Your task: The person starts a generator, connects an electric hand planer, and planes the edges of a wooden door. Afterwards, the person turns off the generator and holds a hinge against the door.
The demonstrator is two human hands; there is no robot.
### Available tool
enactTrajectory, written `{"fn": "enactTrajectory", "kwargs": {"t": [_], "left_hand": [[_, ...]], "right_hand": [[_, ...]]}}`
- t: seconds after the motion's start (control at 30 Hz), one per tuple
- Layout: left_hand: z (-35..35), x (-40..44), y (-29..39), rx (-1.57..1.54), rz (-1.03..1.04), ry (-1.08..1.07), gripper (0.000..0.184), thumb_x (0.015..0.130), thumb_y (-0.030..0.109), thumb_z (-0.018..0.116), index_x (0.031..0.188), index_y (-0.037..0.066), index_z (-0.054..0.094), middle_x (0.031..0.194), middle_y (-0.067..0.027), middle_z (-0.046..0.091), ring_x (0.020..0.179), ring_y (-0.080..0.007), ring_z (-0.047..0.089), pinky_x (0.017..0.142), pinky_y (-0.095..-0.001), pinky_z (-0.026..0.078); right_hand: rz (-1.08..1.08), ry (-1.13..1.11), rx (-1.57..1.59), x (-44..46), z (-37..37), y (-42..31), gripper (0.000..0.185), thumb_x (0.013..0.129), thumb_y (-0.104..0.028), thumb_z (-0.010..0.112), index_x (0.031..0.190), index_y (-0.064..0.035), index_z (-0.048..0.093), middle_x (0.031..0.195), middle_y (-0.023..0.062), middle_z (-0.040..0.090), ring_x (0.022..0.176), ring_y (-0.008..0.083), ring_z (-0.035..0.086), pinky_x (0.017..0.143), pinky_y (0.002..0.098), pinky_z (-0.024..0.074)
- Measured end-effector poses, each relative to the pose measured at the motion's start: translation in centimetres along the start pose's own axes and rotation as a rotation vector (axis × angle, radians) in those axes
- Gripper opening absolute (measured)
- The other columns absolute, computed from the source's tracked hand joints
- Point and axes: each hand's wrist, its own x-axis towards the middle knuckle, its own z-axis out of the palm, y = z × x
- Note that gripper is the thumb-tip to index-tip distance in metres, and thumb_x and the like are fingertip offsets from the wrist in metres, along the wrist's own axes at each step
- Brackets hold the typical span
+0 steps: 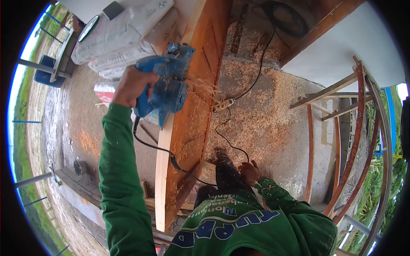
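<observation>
Head camera view: my left hand (136, 85) is closed around the handle of the blue power planer (164, 83). The planer sits on the upright edge of the wooden door panel (194, 115), toward the panel's far end. Wood shavings (203, 85) issue from the right side of the planer and lie scattered over the panel face. The black power cord (153, 146) runs from the rear of the planer, through a connector (174, 162), and across the panel toward my legs. My right hand (250, 173) is positioned beside my dark-trousered leg (228, 173); its grip state cannot be determined. Printed sacks (124, 36) are stacked left of the panel. Right of the panel, a power outlet block (224, 105) rests on the shaving-covered floor (256, 123). A curved wooden frame (361, 102) stands farther right.
</observation>
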Motion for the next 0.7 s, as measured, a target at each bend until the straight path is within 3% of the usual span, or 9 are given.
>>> {"fn": "enactTrajectory", "kwargs": {"t": [0.17, 0.33, 0.4, 0.43, 0.47, 0.5, 0.6, 0.7], "left_hand": [[1.1, 10.3, 4.0, -0.149, 0.060, 0.033, 0.019, 0.077, 0.018, 0.067, 0.077, 0.001, 0.060, 0.057, -0.0048, 0.053, 0.043, -0.0148, 0.051, 0.040, -0.0291, 0.040], [0.3, 10.8, 8.3, -0.252, 0.115, 0.112, 0.023, 0.078, 0.023, 0.068, 0.078, 0.001, 0.060, 0.064, -0.0043, 0.054, 0.046, -0.0149, 0.051, 0.041, -0.0295, 0.041], [-1.3, 7.7, 9.2, -0.313, 0.113, 0.138, 0.025, 0.078, 0.022, 0.070, 0.078, -0.001, 0.061, 0.066, -0.0063, 0.056, 0.045, -0.0144, 0.050, 0.039, -0.0297, 0.040], [-2.0, 5.4, 9.1, -0.203, 0.108, 0.130, 0.022, 0.080, 0.026, 0.068, 0.077, 0.007, 0.059, 0.062, -0.0020, 0.054, 0.046, -0.0122, 0.051, 0.042, -0.0270, 0.040], [-3.2, 3.3, 8.1, -0.126, 0.105, 0.123, 0.021, 0.080, 0.025, 0.068, 0.078, 0.006, 0.059, 0.062, -0.0019, 0.054, 0.046, -0.0113, 0.051, 0.043, -0.0266, 0.040], [-4.5, 1.1, 6.7, -0.050, 0.097, 0.118, 0.020, 0.080, 0.024, 0.068, 0.079, 0.006, 0.060, 0.063, -0.0017, 0.055, 0.046, -0.0104, 0.050, 0.043, -0.0262, 0.040], [-6.0, -8.9, 2.4, 0.001, 0.082, 0.147, 0.017, 0.080, 0.020, 0.069, 0.082, 0.005, 0.061, 0.061, -0.0012, 0.055, 0.046, -0.0080, 0.048, 0.043, -0.0256, 0.039], [-6.8, -22.6, -2.8, 0.080, -0.040, 0.223, 0.013, 0.078, 0.014, 0.069, 0.083, 0.003, 0.063, 0.058, 0.0000, 0.054, 0.046, -0.0064, 0.047, 0.044, -0.0250, 0.039]], "right_hand": [[0.093, -0.086, 0.044, 1.3, -2.0, 1.3, 0.029, 0.076, -0.029, 0.060, 0.100, -0.0127, 0.062, 0.114, 0.0032, 0.060, 0.118, 0.0217, 0.048, 0.106, 0.0515, 0.0230], [0.323, -0.008, 0.110, 0.5, -9.7, -0.6, 0.026, 0.082, -0.023, 0.059, 0.105, -0.0103, 0.060, 0.117, 0.0041, 0.058, 0.117, 0.0229, 0.049, 0.104, 0.0508, 0.0284], [0.336, 0.014, 0.142, 0.2, -10.4, 0.0, 0.027, 0.080, -0.020, 0.061, 0.104, -0.0078, 0.061, 0.112, 0.0079, 0.060, 0.114, 0.0259, 0.051, 0.100, 0.0460, 0.0342], [0.314, 0.017, 0.140, 0.1, -10.3, 0.6, 0.028, 0.079, -0.019, 0.061, 0.104, -0.0077, 0.061, 0.112, 0.0092, 0.060, 0.113, 0.0263, 0.052, 0.099, 0.0448, 0.0359], [0.289, 0.016, 0.134, 0.0, -10.1, 0.8, 0.028, 0.079, -0.018, 0.061, 0.105, -0.0076, 0.060, 0.111, 0.0105, 0.061, 0.112, 0.0267, 0.052, 0.097, 0.0436, 0.0376], [0.175, 0.222, 0.103, 0.1, -10.2, 0.0, 0.017, 0.076, -0.011, 0.062, 0.091, -0.0039, 0.062, 0.098, 0.0143, 0.062, 0.094, 0.0340, 0.058, 0.085, 0.0433, 0.0447], [0.162, 0.002, 0.108, 0.9, -9.7, -0.8, 0.011, 0.072, -0.008, 0.063, 0.082, -0.0032, 0.062, 0.086, 0.0149, 0.061, 0.088, 0.0350, 0.058, 0.078, 0.0432, 0.0468], [0.014, -0.115, 0.056, 1.7, -9.2, -3.9, 0.011, 0.068, -0.009, 0.064, 0.077, -0.0030, 0.062, 0.078, 0.0143, 0.058, 0.085, 0.0354, 0.057, 0.072, 0.0431, 0.0469]]}}
